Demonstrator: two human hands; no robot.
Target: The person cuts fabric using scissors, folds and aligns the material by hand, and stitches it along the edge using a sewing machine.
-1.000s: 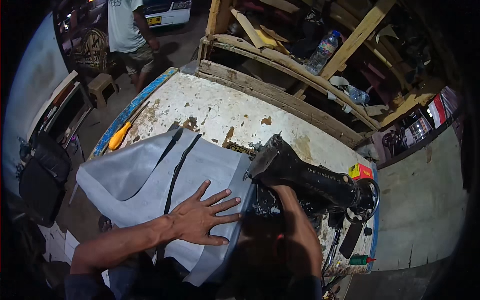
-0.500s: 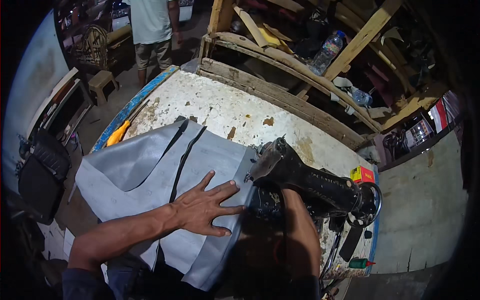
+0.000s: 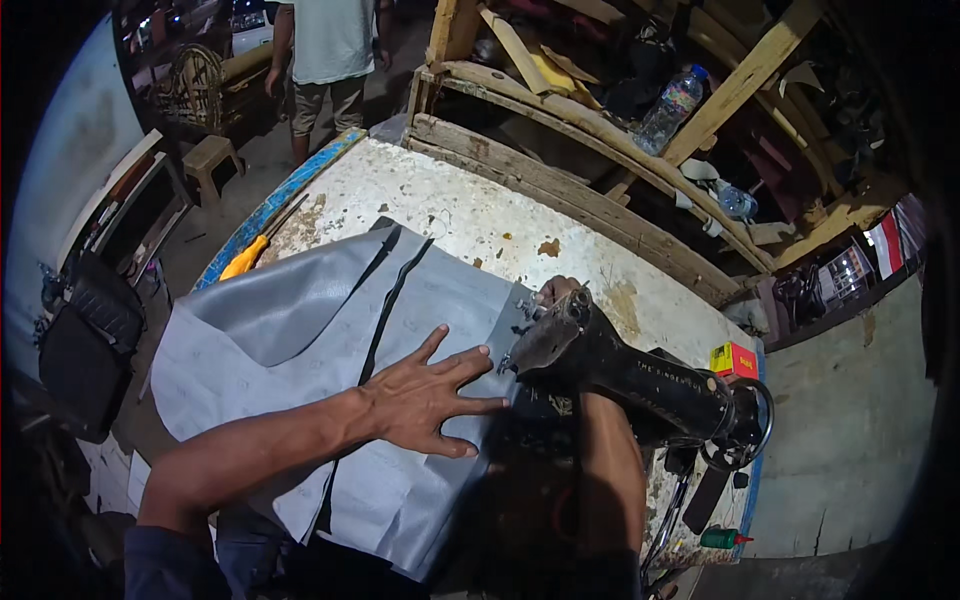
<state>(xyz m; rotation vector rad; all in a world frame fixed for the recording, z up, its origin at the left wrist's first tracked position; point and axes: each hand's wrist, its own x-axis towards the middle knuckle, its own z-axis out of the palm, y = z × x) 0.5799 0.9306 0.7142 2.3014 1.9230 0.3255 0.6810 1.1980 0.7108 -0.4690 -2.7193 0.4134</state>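
Observation:
A grey leather-like sheet point(image 3: 450, 280) with dark strips across it lies over the table, its right edge under the head of a black sewing machine point(image 3: 640, 365). My left hand point(image 3: 425, 400) rests on the sheet, fingers spread and holding nothing, just left of the needle area. Under the machine's arm reaches my right forearm. Behind the machine head, only a few bent fingers of my right hand point(image 3: 557, 289) show, closed at the sheet's far right edge; the rest is hidden by the machine.
On the worn white tabletop point(image 3: 400, 185) lie an orange-handled screwdriver point(image 3: 243, 260), a red-and-yellow box point(image 3: 733, 360) and a green bottle point(image 3: 722, 538). Behind stands a wooden rack point(image 3: 590, 125) with a plastic bottle point(image 3: 672, 108). A person point(image 3: 335, 60) stands at the back left near a stool point(image 3: 210, 165).
My right hand's fingers have come into sight behind the machine head. My left hand remains spread on the sheet. The view has shifted slightly, and the person at the back has changed stance.

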